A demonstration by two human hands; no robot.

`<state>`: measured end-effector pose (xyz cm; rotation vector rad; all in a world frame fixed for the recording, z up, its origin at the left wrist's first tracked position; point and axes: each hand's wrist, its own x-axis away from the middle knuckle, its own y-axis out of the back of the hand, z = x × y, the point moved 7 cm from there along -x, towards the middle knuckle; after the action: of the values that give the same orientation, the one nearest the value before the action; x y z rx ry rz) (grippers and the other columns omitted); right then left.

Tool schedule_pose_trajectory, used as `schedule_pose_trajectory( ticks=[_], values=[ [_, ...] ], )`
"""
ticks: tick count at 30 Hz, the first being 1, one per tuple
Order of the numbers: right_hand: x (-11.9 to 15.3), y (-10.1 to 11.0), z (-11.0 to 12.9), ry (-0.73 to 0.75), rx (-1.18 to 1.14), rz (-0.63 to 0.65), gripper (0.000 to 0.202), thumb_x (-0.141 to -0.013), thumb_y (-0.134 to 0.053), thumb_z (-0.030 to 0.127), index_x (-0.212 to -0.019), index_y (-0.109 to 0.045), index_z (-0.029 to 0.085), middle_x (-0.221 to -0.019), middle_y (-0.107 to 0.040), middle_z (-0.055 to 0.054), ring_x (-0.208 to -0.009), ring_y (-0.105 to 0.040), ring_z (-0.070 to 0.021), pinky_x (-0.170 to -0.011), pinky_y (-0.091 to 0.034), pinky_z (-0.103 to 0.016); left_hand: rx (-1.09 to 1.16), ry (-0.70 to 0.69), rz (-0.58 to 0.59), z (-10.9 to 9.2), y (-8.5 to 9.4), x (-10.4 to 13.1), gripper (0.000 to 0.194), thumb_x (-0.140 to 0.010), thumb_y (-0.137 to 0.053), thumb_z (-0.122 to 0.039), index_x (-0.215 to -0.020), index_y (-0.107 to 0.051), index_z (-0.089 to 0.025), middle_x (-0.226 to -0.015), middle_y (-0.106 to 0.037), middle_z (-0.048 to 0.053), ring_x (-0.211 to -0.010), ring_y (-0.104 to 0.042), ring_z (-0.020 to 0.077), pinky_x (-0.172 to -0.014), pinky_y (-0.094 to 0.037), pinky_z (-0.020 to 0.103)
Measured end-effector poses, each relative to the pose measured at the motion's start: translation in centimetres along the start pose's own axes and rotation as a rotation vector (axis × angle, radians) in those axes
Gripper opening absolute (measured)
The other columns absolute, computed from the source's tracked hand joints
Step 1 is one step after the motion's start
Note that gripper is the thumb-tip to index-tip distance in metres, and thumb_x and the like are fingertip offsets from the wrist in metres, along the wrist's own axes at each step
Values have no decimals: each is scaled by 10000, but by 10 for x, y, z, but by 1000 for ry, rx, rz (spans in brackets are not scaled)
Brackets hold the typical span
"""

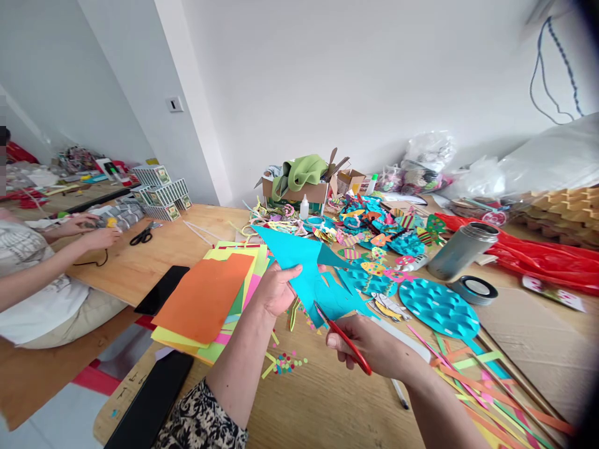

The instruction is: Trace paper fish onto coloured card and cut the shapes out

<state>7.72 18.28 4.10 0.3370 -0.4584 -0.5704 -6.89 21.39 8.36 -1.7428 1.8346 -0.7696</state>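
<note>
My left hand point(276, 287) grips a sheet of bright blue paper point(299, 249) by its edge, thumb on top. The paper is cut to an irregular, pointed outline and held up over the wooden table. In my right hand point(358, 343) is a pair of scissors point(349, 344) with red handles, fingers wrapped round them. Their blades meet the lower edge of the blue paper; how far apart the blades are I cannot make out. Close by lie a scalloped blue paper disc point(440, 308) and several patterned paper fish point(374, 268).
A stack of coloured paper topped by an orange sheet point(206, 299) lies left, beside a phone point(163, 290). Paper strips point(486, 374) spread at right near a steel flask point(463, 249). Behind stands a filled cardboard box point(294, 190). At far left another person's hands point(100, 237) work.
</note>
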Motion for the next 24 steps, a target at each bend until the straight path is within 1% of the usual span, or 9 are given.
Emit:
schedule_pose_trajectory(
  ticks=[6,15,19,24],
  values=[
    [1,0,4,-26,-15,-26,505,-843,-513,640,-680,-534,162,-610,-643,-40,-507,-615,-130,-417,-391,-194,-33,-10,19,3,-2,1,565,-665,-750,-69,-1208,-617,-146,-1088,-712,151,-1076,-640,359,-991,-442,539],
    [-2,-1,3,-25,12,-41,549,-857,-458,671,-675,-534,159,-602,-655,-59,-490,-620,-136,-411,-397,-199,-44,-25,24,5,-1,-1,558,-654,-742,-60,-1193,-627,-148,-1055,-725,139,-1099,-629,353,-1010,-423,535],
    [-1,0,4,-32,32,-49,530,-850,-487,657,-654,-520,165,-598,-650,-51,-487,-619,-137,-399,-384,-194,-31,-13,1,3,1,-1,527,-637,-754,-66,-1148,-648,-138,-1036,-729,144,-1092,-630,363,-994,-430,545],
    [-2,0,-1,-31,51,-71,469,-847,-535,615,-685,-548,175,-615,-646,-38,-511,-621,-140,-406,-405,-200,-37,-39,-22,-3,3,-1,525,-608,-766,-57,-1114,-662,-149,-1047,-728,129,-1103,-626,349,-996,-439,508]
  ],
)
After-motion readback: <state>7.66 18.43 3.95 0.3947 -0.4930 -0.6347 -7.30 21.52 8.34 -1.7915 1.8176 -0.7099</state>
